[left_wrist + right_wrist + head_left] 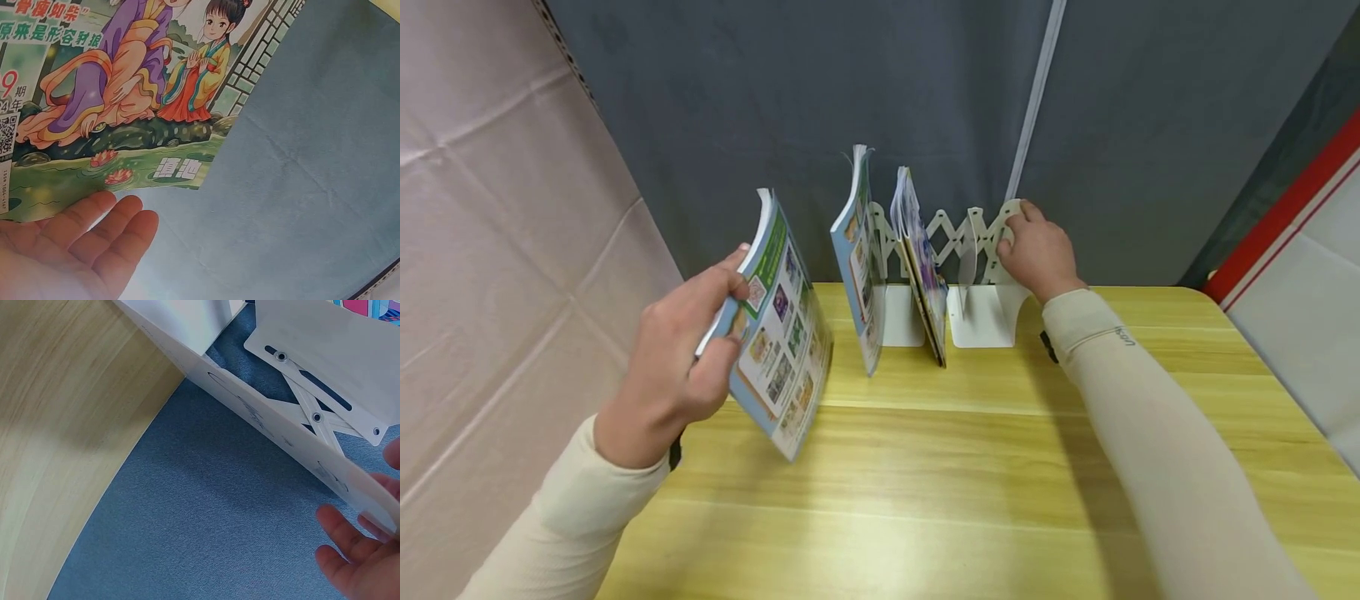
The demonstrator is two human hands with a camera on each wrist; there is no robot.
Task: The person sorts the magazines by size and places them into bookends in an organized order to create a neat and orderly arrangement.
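The biggest risk sits at the white expanding book rack (958,275) at the back of the wooden table (1000,467). Two books (887,267) already stand in its left slots, both leaning, and the right hand (1037,250) grips only the rack's far right end plate. If that plate is pulled or pushed sideways, the scissor links may shift the dividers, and the leaning books could tip or slide out onto the table. A second risk is the magazine (778,333), held in the air to the left of the rack and in front of it. It is thin, glossy and tilted, so it could slip through the fingers or fan open, and its lower corner might catch on the nearest standing book.

The left hand (688,367) is clamped on the magazine's spine edge, thumb on the printed cover and fingers behind, with the forearm coming in low from the left. The right arm reaches straight forward, wrist level, fingers curled over the top of the rack's end plate.
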